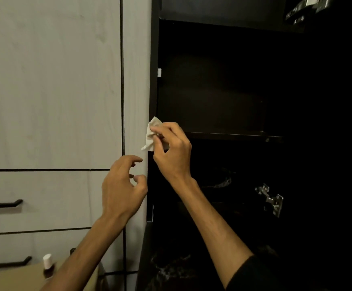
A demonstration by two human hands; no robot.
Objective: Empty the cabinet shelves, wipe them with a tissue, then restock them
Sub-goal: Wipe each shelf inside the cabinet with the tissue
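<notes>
White tissue (pixel 152 133) pinched in my right hand (pixel 172 152) at the shelf (pixel 234 136) edge; left hand (pixel 122 185) loose, empty. Wiping step; next, sweep along the shelf.

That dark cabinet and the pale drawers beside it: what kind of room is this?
Probably a bedroom or dressing area at home. A tall dark cabinet stands open beside pale drawers, with a small bottle below. The right hand holds a tissue.
</notes>
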